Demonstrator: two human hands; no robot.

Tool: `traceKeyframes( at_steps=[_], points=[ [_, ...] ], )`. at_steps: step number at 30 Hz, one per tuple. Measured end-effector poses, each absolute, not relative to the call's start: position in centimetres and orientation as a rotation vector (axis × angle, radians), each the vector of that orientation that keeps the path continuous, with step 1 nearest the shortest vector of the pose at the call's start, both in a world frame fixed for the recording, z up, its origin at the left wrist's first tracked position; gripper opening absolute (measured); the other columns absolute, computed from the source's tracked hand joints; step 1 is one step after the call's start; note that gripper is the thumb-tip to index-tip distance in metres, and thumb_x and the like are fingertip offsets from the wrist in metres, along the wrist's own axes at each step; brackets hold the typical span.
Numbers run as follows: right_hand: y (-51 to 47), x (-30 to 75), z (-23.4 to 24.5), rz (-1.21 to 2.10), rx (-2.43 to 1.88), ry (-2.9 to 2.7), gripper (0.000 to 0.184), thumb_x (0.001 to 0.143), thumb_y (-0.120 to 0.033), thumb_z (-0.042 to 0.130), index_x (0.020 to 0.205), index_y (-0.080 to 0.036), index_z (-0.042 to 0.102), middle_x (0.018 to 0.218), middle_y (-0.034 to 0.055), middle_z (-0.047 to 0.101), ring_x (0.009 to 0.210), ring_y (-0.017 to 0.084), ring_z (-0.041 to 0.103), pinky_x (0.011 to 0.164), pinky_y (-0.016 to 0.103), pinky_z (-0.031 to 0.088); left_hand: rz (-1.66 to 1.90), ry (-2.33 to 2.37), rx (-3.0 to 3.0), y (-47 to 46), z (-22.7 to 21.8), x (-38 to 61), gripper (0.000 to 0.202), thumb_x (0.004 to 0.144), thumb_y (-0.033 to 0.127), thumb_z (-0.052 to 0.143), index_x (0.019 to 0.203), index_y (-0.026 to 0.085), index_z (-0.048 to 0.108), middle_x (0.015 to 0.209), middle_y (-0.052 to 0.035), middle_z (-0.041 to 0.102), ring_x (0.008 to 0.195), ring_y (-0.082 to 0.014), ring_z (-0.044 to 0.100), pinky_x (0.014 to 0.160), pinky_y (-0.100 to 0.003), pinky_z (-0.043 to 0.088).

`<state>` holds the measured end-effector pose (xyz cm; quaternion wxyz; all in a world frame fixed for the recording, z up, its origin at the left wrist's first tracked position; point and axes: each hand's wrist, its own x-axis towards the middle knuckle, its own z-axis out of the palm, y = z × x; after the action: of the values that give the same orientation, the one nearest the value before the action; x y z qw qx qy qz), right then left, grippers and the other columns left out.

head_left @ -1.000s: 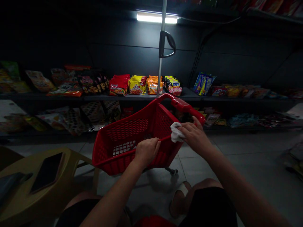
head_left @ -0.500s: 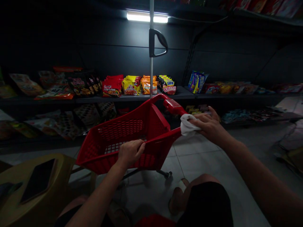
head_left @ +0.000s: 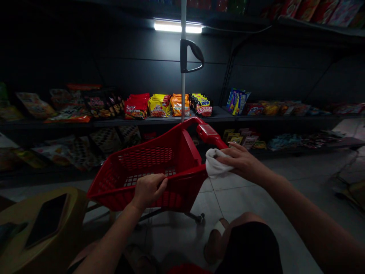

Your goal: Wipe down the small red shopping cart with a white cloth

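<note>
A red plastic shopping cart point(head_left: 182, 186) stands in front of me, its basket pointing left and its handle at the right. My left hand point(head_left: 149, 189) is closed over the near rim of the basket. In my right hand point(head_left: 242, 161) is a white cloth point(head_left: 216, 163), pressed against the cart's near side where the rim meets the handle end. The fingers lie over the cloth and partly hide it. A pole with a black grip point(head_left: 191, 56) rises upright behind the cart.
Beyond the cart, a dark shelf point(head_left: 212, 114) bears rows of snack packets point(head_left: 159, 105), with more bags on the level below. At left, a phone point(head_left: 48, 219) lies on a yellowish stool point(head_left: 75, 201). My legs are close below, on the tiled floor point(head_left: 236, 194).
My right hand and the white cloth have moved left and slightly down, from the handle end onto the basket's side. The cart and my left hand have shifted a little left.
</note>
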<state>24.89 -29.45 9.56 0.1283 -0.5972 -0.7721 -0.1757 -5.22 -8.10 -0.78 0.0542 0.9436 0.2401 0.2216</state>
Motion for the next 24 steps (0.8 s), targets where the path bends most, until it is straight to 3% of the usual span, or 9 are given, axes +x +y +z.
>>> traceKeyframes(
  at_steps=[5, 10, 14, 17, 24],
  points=[
    [-30.1, 23.7, 9.2, -0.453, -1.785, -2.085, 0.039, 0.09, -0.017, 0.054, 0.127, -0.025, 0.061, 0.125, 0.0105, 0.062, 0.117, 0.025, 0.055, 0.098, 0.04, 0.046, 0.663, 0.749, 2.85, -8.0, -0.6, -5.1, 0.042, 0.099, 0.043, 0.034, 0.085, 0.024, 0.069, 0.085, -0.0027, 0.074, 0.079, -0.0175, 0.066, 0.071, -0.027, 0.039],
    [-31.1, 18.8, 9.3, -0.436, -1.793, -2.106, 0.041, 0.088, -0.015, 0.054, 0.126, -0.026, 0.062, 0.122, 0.0106, 0.063, 0.114, 0.026, 0.056, 0.099, 0.043, 0.046, 0.488, 0.946, 2.767, -7.3, 1.1, -5.9, 0.051, 0.099, 0.047, 0.029, 0.074, 0.023, 0.066, 0.079, -0.0024, 0.073, 0.074, -0.0171, 0.064, 0.064, -0.026, 0.035],
    [-31.1, 17.2, 11.5, -0.153, -1.599, -2.287, 0.03, 0.093, -0.026, 0.055, 0.122, -0.027, 0.063, 0.119, 0.0083, 0.065, 0.115, 0.022, 0.057, 0.108, 0.042, 0.04, 0.478, 0.899, 2.666, -8.4, 3.4, -4.8, 0.051, 0.1, 0.044, 0.025, 0.079, 0.024, 0.067, 0.087, -0.0017, 0.074, 0.08, -0.017, 0.065, 0.068, -0.025, 0.037],
    [-28.8, 19.9, 12.7, -0.09, -1.506, -2.285, 0.028, 0.093, -0.027, 0.055, 0.119, -0.027, 0.066, 0.12, 0.0074, 0.066, 0.12, 0.022, 0.056, 0.114, 0.046, 0.033, 0.42, 0.733, 2.627, -9.2, 4.2, -3.6, 0.058, 0.1, 0.044, 0.021, 0.069, 0.022, 0.065, 0.075, -0.0022, 0.071, 0.072, -0.0164, 0.063, 0.067, -0.026, 0.036],
    [-21.2, 30.9, 11.1, -0.254, -1.816, -1.694, 0.033, 0.09, -0.023, 0.048, 0.115, -0.013, 0.067, 0.119, 0.0138, 0.065, 0.115, 0.026, 0.058, 0.102, 0.042, 0.044, 0.332, 0.688, 2.639, -8.4, 3.7, -2.9, 0.058, 0.098, 0.044, 0.02, 0.063, 0.021, 0.059, 0.07, -0.0031, 0.067, 0.068, -0.0169, 0.061, 0.067, -0.027, 0.036]
  ],
)
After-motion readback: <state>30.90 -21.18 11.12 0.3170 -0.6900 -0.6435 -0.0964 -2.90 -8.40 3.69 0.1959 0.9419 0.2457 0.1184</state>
